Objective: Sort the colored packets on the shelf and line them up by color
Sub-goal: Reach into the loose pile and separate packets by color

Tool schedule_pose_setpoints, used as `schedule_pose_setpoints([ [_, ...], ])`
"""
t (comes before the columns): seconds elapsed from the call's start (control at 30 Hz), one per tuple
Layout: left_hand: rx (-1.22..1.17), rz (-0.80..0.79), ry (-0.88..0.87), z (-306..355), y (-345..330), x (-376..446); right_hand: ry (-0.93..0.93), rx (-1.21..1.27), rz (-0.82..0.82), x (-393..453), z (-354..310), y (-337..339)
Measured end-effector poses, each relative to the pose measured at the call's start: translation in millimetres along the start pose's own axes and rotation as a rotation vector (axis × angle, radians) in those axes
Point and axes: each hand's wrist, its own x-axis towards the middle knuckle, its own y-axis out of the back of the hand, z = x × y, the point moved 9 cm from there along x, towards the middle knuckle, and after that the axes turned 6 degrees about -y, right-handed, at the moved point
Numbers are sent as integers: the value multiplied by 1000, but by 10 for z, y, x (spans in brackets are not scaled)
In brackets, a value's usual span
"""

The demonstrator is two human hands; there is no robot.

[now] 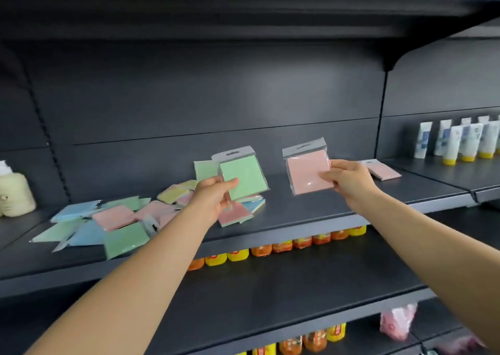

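Hands lift two clear-wrapped packets above a dark shelf [311,208]: left hand [213,196] pinches a green packet [244,177], right hand [349,181] pinches a pink packet [307,172]; mixed pastel packets [113,223] lie heaped at left.

Shelf [311,214]: dark grey metal board with a back panel.
Left part: loose heap of packets [113,222] in blue, green, pink and yellow, overlapping one another.
Right part: one pink packet [382,170] lying flat, well apart from the heap.
Far left: cream bottle [15,195] standing upright.
Adjoining shelf, right: row of white tubes [460,140] on yellow caps.
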Motion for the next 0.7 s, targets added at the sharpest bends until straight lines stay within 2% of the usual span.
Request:
schedule_pose_setpoints([
  [0.2,-30,-24,14,-468,-992,316,5,-46,67,599,186,1018],
  [0.43,-33,43,52,-1055,-1989,780,-25,-38,21,1629,504,1988],
  [0.7,-48,129,65,-1478,-2655,1183,-76,26,17,2565,847,2814],
])
